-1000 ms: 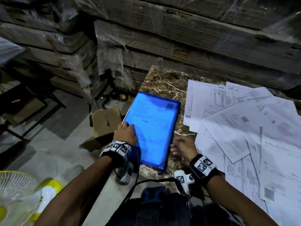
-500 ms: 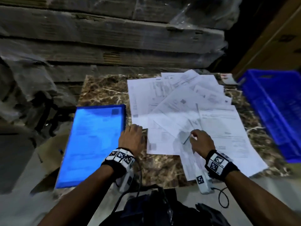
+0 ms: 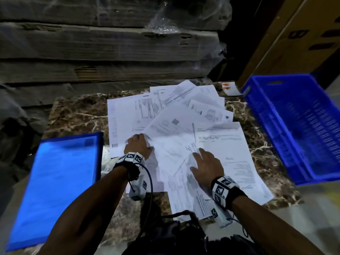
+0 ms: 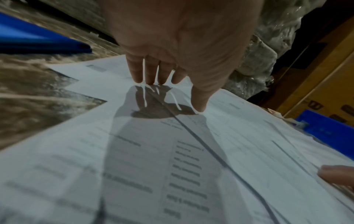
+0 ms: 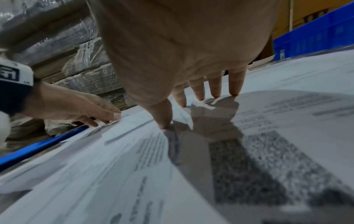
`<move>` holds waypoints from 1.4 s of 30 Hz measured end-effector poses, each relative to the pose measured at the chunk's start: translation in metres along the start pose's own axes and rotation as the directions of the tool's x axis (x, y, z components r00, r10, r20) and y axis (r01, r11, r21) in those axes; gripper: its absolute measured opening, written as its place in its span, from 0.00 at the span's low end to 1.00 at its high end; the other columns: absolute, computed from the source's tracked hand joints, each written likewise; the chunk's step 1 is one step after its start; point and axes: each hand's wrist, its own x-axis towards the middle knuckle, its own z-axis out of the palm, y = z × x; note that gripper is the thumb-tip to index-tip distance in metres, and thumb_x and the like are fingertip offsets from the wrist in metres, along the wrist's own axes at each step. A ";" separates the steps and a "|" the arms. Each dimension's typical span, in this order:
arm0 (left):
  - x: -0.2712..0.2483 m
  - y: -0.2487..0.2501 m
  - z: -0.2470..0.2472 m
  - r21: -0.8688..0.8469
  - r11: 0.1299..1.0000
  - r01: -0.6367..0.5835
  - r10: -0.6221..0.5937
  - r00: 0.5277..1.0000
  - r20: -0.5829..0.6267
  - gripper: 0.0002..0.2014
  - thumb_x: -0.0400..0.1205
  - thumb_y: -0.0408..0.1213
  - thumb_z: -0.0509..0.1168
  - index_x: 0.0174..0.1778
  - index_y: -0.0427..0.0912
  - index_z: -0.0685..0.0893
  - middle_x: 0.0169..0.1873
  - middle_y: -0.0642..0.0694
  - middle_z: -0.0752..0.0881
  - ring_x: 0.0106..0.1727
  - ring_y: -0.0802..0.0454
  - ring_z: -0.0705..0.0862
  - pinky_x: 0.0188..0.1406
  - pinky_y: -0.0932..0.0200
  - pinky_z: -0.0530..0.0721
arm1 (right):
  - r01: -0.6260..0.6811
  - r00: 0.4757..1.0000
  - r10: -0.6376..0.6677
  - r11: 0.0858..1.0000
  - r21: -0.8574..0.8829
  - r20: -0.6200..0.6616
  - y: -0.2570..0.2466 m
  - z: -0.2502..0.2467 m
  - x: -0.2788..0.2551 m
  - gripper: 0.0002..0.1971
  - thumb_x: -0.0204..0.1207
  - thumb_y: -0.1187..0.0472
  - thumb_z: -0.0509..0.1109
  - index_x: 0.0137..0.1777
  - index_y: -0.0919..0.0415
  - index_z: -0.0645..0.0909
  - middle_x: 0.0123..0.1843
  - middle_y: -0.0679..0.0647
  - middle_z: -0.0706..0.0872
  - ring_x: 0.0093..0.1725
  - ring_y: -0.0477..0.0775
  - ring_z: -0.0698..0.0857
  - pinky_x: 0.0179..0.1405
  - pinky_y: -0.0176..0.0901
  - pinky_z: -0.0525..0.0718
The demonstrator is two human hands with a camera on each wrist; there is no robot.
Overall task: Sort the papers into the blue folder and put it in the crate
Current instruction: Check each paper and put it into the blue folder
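Note:
Several loose white printed papers (image 3: 176, 124) lie fanned and overlapping in the middle of the marble table (image 3: 79, 115). The blue folder (image 3: 60, 181) lies flat and closed at the table's left edge, with a sheet visible through its cover. A blue plastic crate (image 3: 298, 129) stands to the right of the table. My left hand (image 3: 138, 146) rests on the left part of the pile, its straight fingertips (image 4: 151, 78) touching a sheet. My right hand (image 3: 205, 160) lies on the sheets nearer me, its spread fingertips (image 5: 215, 92) pressing down. Neither hand grips a sheet.
Plastic-wrapped stacks of flat cardboard (image 3: 110, 48) rise right behind the table. A brown carton (image 3: 294, 34) stands behind the crate. A small white and orange card (image 3: 230, 88) lies at the table's back right corner. A dark bag (image 3: 174, 236) sits against the near edge.
My head has turned right, from the folder to the papers and crate. The left hand has left the folder for the papers. The right hand's curled fingers have flattened on the sheets.

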 end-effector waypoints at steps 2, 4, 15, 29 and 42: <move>0.001 0.003 0.002 0.012 1.000 0.018 -0.018 1.000 -0.015 0.33 0.77 0.54 0.67 0.72 0.38 0.67 0.69 0.37 0.72 0.71 0.36 0.70 0.64 0.43 0.76 | -0.005 0.998 0.006 1.000 0.021 -0.063 0.006 0.002 -0.003 0.28 0.82 0.48 0.58 0.81 0.53 0.62 0.85 0.55 0.55 0.81 0.59 0.60 0.75 0.55 0.63; 0.002 0.007 0.000 0.031 0.999 0.035 -0.034 0.999 -0.019 0.34 0.76 0.54 0.68 0.71 0.38 0.67 0.68 0.37 0.73 0.69 0.36 0.71 0.63 0.44 0.76 | -0.015 0.995 0.018 0.999 0.031 -0.099 0.014 0.003 -0.005 0.26 0.81 0.50 0.60 0.79 0.54 0.65 0.84 0.56 0.59 0.79 0.61 0.63 0.73 0.55 0.66; -0.020 0.001 -0.007 0.183 0.983 0.015 -0.018 1.000 0.009 0.29 0.78 0.56 0.65 0.69 0.40 0.70 0.65 0.40 0.75 0.66 0.39 0.75 0.60 0.46 0.75 | -0.109 0.991 0.119 0.984 0.140 -0.068 0.017 -0.007 -0.005 0.28 0.81 0.48 0.60 0.80 0.53 0.63 0.84 0.54 0.58 0.81 0.58 0.59 0.77 0.52 0.59; -0.083 -0.072 -0.009 -0.487 0.873 -0.003 -0.132 0.961 -0.242 0.21 0.72 0.21 0.62 0.60 0.39 0.80 0.49 0.33 0.80 0.52 0.37 0.80 0.46 0.53 0.77 | 0.289 0.957 -0.281 0.921 0.259 -0.070 -0.066 -0.029 0.014 0.31 0.80 0.51 0.67 0.81 0.53 0.62 0.84 0.53 0.59 0.81 0.57 0.59 0.79 0.49 0.58; -0.126 -0.141 -0.052 -0.742 0.643 -0.190 -0.017 0.965 -0.262 0.44 0.71 0.24 0.71 0.73 0.68 0.59 0.52 0.45 0.79 0.37 0.52 0.82 0.46 0.55 0.82 | 0.572 0.806 -0.586 0.807 0.143 0.083 -0.176 -0.074 0.053 0.11 0.76 0.60 0.72 0.57 0.54 0.85 0.57 0.53 0.89 0.60 0.56 0.85 0.63 0.48 0.79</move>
